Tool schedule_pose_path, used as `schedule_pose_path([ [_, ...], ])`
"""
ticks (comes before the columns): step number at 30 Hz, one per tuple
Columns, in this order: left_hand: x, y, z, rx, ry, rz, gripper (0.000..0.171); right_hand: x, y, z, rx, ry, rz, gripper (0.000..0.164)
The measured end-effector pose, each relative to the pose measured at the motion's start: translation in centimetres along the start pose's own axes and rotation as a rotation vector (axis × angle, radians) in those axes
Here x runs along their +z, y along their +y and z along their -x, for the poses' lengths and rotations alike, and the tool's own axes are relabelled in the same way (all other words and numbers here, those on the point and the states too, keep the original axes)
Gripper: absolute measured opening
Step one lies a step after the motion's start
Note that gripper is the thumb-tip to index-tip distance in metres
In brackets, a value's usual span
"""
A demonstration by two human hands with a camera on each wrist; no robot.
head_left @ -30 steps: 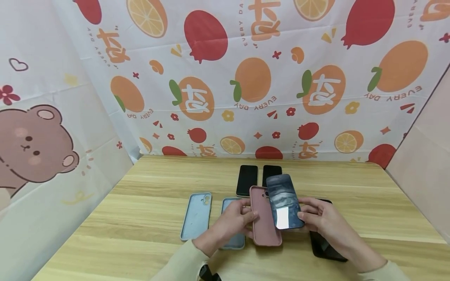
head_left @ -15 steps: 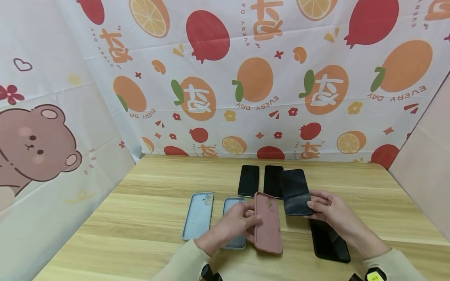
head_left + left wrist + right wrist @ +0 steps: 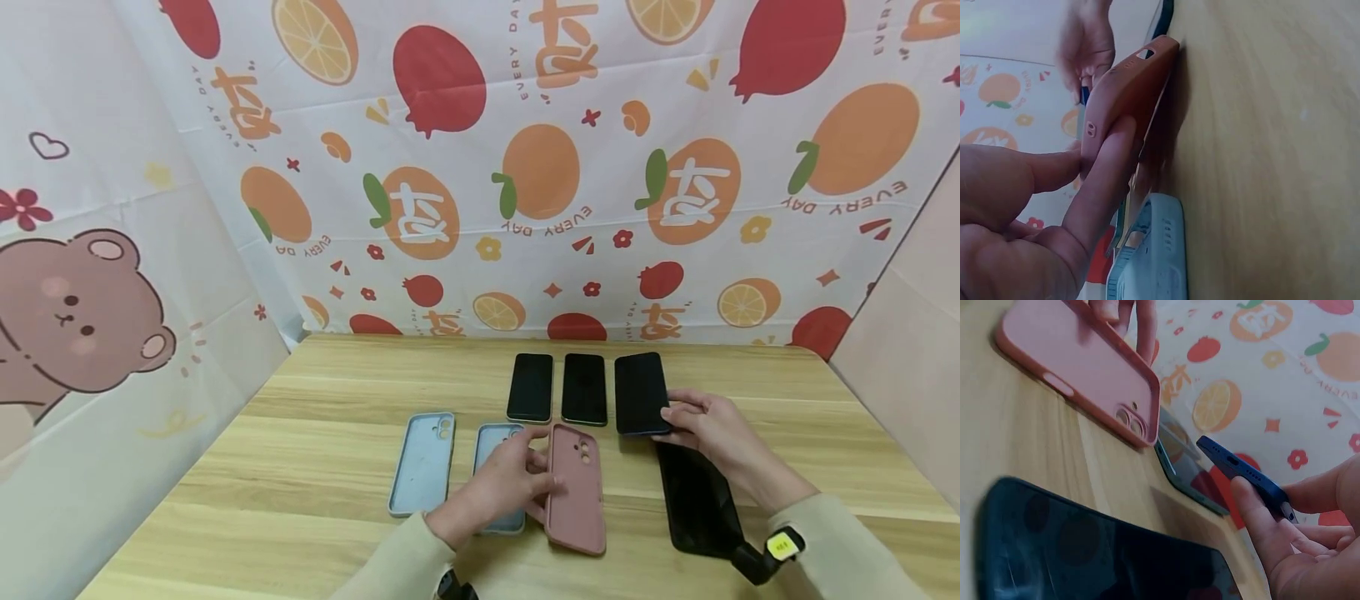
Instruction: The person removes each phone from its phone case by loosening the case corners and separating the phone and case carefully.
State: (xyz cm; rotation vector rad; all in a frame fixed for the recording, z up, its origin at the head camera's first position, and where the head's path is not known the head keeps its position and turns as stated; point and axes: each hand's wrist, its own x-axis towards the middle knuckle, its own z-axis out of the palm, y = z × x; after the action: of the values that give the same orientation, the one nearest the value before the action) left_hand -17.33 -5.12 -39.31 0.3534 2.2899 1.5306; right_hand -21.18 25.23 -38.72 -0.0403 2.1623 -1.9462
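pink case (image 3: 574, 487) | gripped along its left edge by left hand (image 3: 504, 483), tilted on table (image 3: 300, 467) | likely light, flexible, best taken at rims | blue phone (image 3: 641, 392) pinched at near end by right hand (image 3: 708, 425); likely stiff, slippery, fragile

On the counter (image 3: 300, 467), three phones stand in a row behind the held phone case (image 3: 574, 486). Two more cases lie left of it; another phone (image 3: 693, 500) lies to its right.
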Motion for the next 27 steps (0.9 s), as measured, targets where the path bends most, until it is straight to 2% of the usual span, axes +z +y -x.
schedule_pose_path([
  [3, 0.0, -0.1, 0.0, 0.009, 0.012, -0.063, 0.071, -0.1, 0.1, -0.9, 0.009, -0.007, -0.003, 0.063],
  [8, -0.1, -0.1, 0.1, 0.053, 0.016, -0.188, 0.063, -0.3, 0.1, -2.1, 0.020, -0.009, -0.027, 0.064],
  [14, 0.1, -0.1, 0.3, 0.048, -0.025, -0.130, 0.058, -0.5, 0.2, -3.3, 0.023, 0.004, -0.013, 0.063],
  [27, 0.2, 0.3, 0.5, 0.026, -0.018, -0.208, 0.065, -1.3, 1.1, -4.7, 0.026, 0.027, 0.103, 0.058],
])
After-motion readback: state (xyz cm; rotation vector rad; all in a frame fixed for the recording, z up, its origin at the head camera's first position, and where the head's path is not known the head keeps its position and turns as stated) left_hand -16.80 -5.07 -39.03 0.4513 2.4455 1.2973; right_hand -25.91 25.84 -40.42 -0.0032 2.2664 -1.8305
